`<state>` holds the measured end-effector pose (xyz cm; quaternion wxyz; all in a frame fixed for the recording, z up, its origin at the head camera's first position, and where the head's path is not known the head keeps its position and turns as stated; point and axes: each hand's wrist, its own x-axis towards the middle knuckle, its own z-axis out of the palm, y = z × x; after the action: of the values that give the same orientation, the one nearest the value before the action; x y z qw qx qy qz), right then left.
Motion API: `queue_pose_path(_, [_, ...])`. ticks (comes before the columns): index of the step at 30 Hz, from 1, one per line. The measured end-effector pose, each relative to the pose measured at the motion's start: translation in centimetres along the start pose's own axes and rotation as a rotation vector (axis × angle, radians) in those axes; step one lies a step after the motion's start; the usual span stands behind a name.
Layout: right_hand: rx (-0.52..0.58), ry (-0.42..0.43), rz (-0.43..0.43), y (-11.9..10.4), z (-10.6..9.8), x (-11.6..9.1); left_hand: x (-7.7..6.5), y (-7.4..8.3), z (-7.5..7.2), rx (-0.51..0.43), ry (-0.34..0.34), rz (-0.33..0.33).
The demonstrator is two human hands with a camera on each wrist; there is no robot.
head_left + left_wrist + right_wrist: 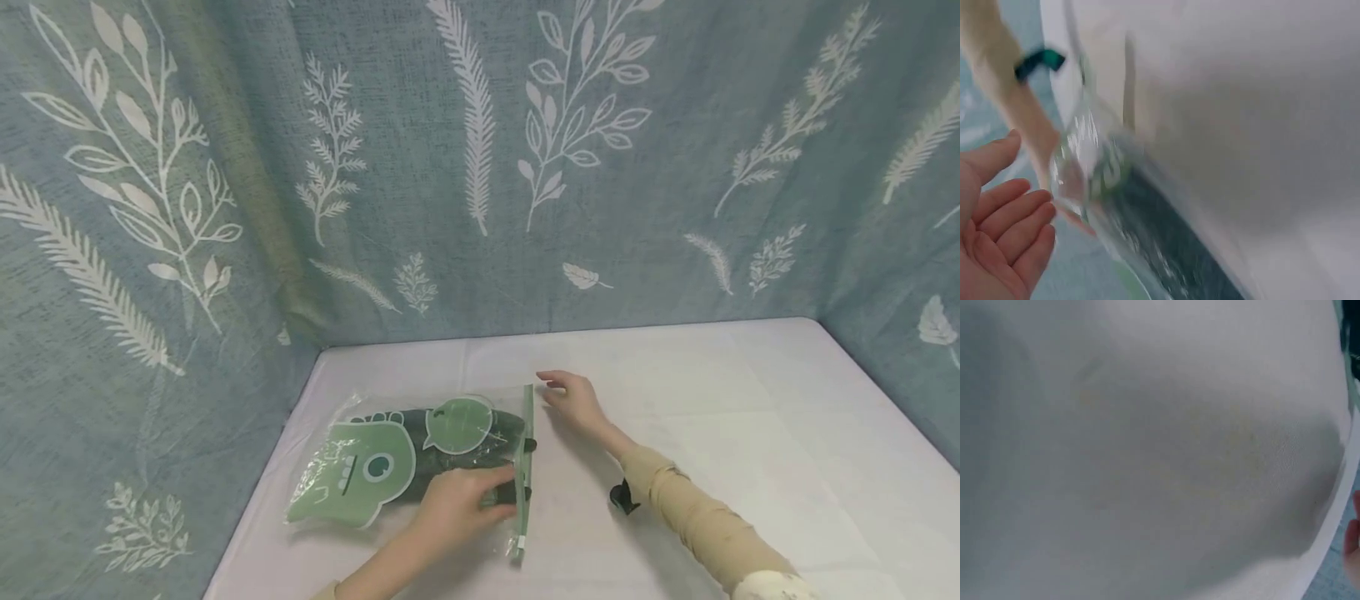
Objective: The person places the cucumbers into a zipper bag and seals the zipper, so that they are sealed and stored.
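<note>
A clear plastic zip bag [390, 467] with a green cartoon dinosaur print lies on the white-covered table, its green zip strip [525, 467] facing right. Inside is a dark green item [510, 429] whose kind I cannot make out; small dark tips show at the strip. My left hand [459, 504] is over the bag's near side, fingertips by the strip; in the left wrist view its fingers [1019, 212] are loosely bent, apart from the plastic. My right hand [573, 398] hovers just right of the strip's far end, fingers extended, holding nothing.
A small black device [622, 497] sits at the right wrist. White cloth covers the table [712, 417]. Blue-green curtains [480, 167] with white leaf patterns stand behind it and at both sides.
</note>
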<state>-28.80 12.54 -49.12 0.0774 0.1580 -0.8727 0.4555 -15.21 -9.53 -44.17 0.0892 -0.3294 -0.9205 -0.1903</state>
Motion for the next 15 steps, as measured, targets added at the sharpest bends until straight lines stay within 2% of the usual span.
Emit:
queue_pose_path(3, [-0.063, -0.037, -0.118, 0.2, 0.3, 0.6, -1.0, 0.9, 0.5, 0.068, -0.026, 0.097])
queue_pose_path(8, [-0.141, -0.086, -0.329, 0.3, 1.1, 1.1, -2.2, 1.8, 1.8, 0.174, -0.088, 0.199])
queue_pose_path(12, [-0.196, -0.078, -0.371, 0.4, 1.6, 1.1, -2.5, 1.8, 2.4, 0.257, -0.137, 0.245])
queue_pose_path(15, [-0.211, -0.077, -0.359, 0.4, 1.9, 1.0, -2.6, 1.6, 2.5, 0.305, -0.128, 0.290])
